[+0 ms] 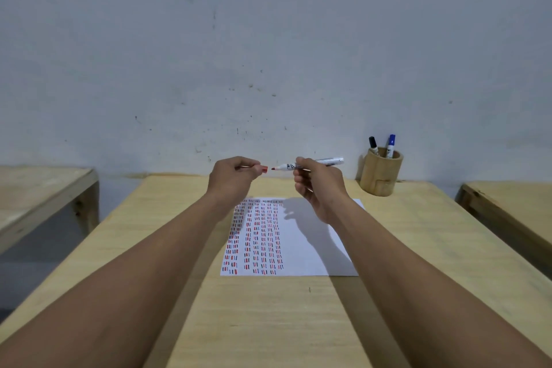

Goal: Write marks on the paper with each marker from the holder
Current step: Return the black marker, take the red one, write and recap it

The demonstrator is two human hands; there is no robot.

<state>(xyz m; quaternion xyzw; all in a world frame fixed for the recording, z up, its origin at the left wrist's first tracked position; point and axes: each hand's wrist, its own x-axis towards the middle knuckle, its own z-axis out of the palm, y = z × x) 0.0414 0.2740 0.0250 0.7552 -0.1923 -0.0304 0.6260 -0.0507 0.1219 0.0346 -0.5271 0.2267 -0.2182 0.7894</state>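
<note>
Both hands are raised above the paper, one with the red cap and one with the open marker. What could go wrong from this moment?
1. The red marker in the right hand is uncapped, its tip facing the red cap in the left hand; a misaligned push could ink the fingers.
2. The forearms hang over the paper; lowering them might smear the marks or shift the sheet.
3. Reaching right could knock the bamboo holder with its black and blue markers.

I sat in what looked like a bare classroom or workroom, though I couldn't say for sure. My plain plywood desk (268,323) faced a scuffed grey wall (268,39), with matching wooden desks on the left (41,188) and right (513,206). A bamboo holder (380,176) held markers.
</note>
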